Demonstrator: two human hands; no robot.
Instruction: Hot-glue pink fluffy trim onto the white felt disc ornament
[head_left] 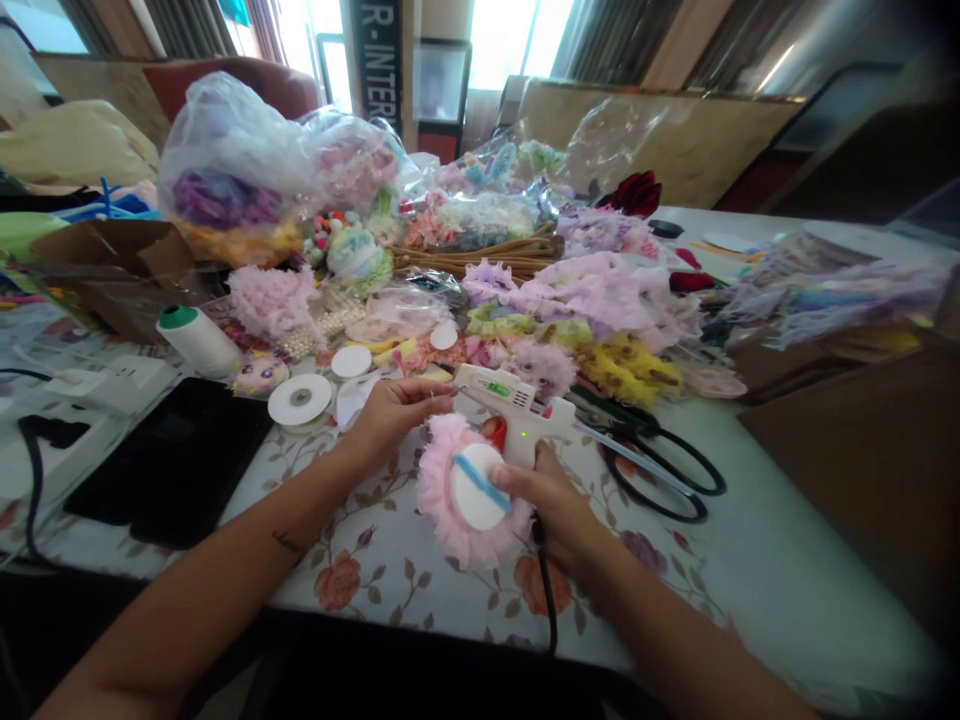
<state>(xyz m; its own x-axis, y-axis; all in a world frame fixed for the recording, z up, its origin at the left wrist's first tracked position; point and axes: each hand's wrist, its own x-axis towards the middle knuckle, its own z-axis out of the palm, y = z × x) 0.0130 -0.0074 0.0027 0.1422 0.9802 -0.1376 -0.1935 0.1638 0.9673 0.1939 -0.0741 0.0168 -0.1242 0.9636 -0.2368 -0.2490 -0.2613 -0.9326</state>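
A white hot glue gun [564,418] with a small green light points left in my right hand [551,495], which is closed around its handle. The same hand's thumb presses a pink ruffled rosette [436,485] against it. On the rosette sits a white round pad [472,500] crossed by a light blue strip [474,472]. My left hand [394,415] is closed in a pinch close to the gun's nozzle; whatever its fingertips hold is too small to make out. A clear glue stick [622,450] sticks out of the gun's back.
Black-handled scissors [694,460] lie right of the gun. Left are a black phone or tablet [172,455], a white ribbon spool [300,400], a thread cone [196,338] and a power strip [52,440]. Ruffled trims [592,290] and bagged materials [225,160] pile up behind; a cardboard box [855,430] stands right.
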